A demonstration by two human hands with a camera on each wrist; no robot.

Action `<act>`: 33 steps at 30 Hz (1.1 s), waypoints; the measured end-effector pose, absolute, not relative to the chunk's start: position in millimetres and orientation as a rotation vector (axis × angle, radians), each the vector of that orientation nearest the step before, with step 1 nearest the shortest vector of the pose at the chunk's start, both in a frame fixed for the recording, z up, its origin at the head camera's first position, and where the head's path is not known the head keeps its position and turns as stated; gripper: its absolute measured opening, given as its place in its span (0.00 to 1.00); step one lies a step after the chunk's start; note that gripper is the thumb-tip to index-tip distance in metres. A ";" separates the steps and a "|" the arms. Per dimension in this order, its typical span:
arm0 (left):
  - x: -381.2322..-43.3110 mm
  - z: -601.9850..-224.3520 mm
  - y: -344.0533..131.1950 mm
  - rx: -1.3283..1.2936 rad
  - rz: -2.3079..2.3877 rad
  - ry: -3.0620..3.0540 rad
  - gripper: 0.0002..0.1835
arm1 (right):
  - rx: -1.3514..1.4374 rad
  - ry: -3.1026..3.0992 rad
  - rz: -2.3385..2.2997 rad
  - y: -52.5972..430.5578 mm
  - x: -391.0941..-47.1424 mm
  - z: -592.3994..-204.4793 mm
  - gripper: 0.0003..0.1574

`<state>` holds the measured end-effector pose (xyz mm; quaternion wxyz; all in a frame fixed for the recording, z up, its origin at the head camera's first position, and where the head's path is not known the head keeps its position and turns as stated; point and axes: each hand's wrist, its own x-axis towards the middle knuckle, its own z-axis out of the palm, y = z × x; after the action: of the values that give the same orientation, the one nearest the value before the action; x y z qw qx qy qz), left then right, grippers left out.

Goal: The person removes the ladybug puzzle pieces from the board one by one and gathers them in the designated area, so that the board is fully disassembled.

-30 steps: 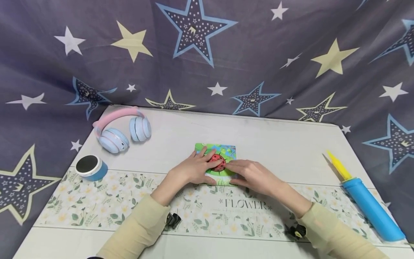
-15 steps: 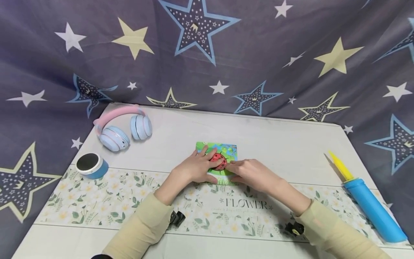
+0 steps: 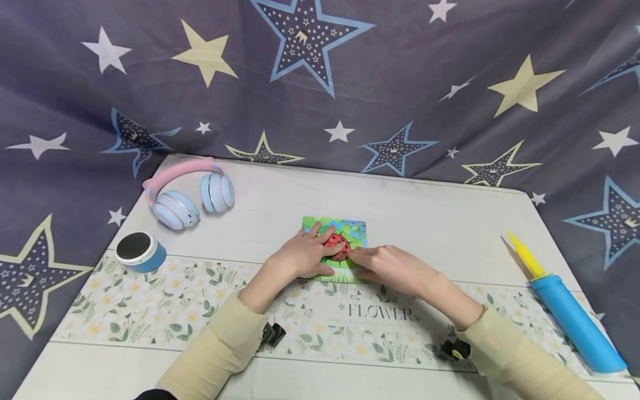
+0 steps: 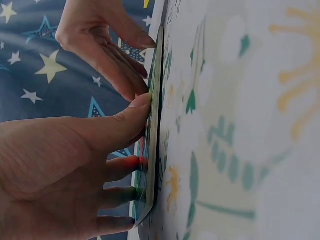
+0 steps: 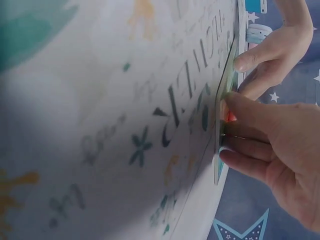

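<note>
The ladybug board lies flat at mid-table. Left hand: fingers spread across its 9 o'clock side. Right hand: fingers together, tips touching at 4 o'clock. Probably light, stiff, slightly slippery; grip opposite edges, 3 and 9 o'clock.

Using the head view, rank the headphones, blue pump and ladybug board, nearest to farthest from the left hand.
1. Ladybug board: directly under the left hand.
2. Headphones: left, toward the back.
3. Blue pump: far right, past the right hand.
</note>
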<state>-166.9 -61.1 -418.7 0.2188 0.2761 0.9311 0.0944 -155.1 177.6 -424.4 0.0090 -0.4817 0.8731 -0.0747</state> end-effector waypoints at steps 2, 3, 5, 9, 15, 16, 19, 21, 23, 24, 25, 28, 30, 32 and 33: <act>-167.1 -418.2 -60.4 0.761 0.252 2.580 0.38 | -1.467 2.710 -0.291 176.8 -156.5 -422.6 0.16; -167.2 -417.9 -60.2 0.761 0.249 2.581 0.38 | -1.448 2.702 -0.310 176.2 -157.3 -421.7 0.14; -166.7 -417.7 -60.6 0.758 0.254 2.580 0.38 | -1.405 2.693 -0.330 174.6 -158.1 -420.5 0.13; -167.1 -416.2 -60.9 0.758 0.255 2.573 0.38 | -1.283 2.688 -0.371 171.4 -160.9 -418.7 0.21; -167.4 -415.4 -61.1 0.760 0.253 2.569 0.38 | -1.202 2.687 -0.374 168.2 -163.3 -416.3 0.28; -167.5 -415.8 -61.2 0.759 0.254 2.569 0.38 | -1.203 2.686 -0.373 168.2 -163.0 -416.2 0.28; -167.8 -416.6 -60.9 0.757 0.248 2.568 0.38 | -1.216 2.684 -0.364 168.3 -162.3 -416.2 0.27; -167.9 -416.7 -60.4 0.756 0.243 2.570 0.38 | -1.227 2.684 -0.353 168.2 -161.9 -416.2 0.26; -167.8 -416.7 -60.0 0.757 0.236 2.571 0.38 | -1.248 2.687 -0.328 167.9 -161.7 -416.2 0.23; -167.6 -416.5 -59.9 0.757 0.234 2.572 0.38 | -1.258 2.688 -0.317 167.7 -161.7 -416.1 0.22; -167.4 -416.3 -59.9 0.757 0.233 2.573 0.37 | -1.264 2.688 -0.307 167.2 -161.5 -415.8 0.21; -167.1 -416.4 -59.8 0.752 0.235 2.575 0.37 | -1.278 2.686 -0.289 166.8 -161.5 -415.0 0.21; -167.1 -416.4 -60.0 0.751 0.236 2.575 0.37 | -1.275 2.684 -0.289 166.7 -161.5 -414.6 0.23; -167.3 -416.6 -60.0 0.749 0.238 2.572 0.37 | -1.270 2.688 -0.291 166.7 -161.6 -414.7 0.25; -167.2 -416.2 -60.2 0.748 0.238 2.569 0.37 | -1.264 2.690 -0.295 166.6 -161.5 -414.8 0.26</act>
<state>-167.2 -60.2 -416.2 0.2258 0.2712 0.9317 0.0864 -161.5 166.6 -414.8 0.0773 -0.4218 0.8980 -0.0986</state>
